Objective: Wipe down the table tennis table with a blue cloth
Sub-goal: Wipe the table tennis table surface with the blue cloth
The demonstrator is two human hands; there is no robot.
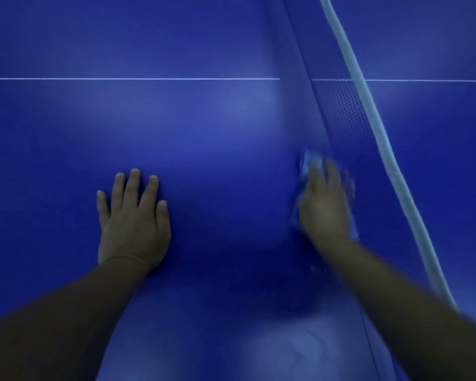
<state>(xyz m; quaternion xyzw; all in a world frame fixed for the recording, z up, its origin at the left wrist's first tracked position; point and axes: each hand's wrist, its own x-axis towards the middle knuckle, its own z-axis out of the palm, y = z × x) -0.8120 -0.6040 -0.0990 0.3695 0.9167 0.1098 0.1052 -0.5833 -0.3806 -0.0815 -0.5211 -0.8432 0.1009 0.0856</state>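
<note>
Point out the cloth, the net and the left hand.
cloth (306, 160): head view, edge showing past the fingertips.
net (349, 116): head view, mesh below the white band.
left hand (132, 226): head view, back of the hand.

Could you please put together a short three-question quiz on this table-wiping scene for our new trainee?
1. True or false: the left hand holds the blue cloth.
2. Which is nearer the net? A. the left hand B. the right hand
3. Fill in: the white line on the table lies ____ the hands, farther from the person.

Key
1. False: the left hand lies flat on the bare table; the cloth is under the right hand.
2. B: the right hand is close beside the net.
3. beyond
</note>
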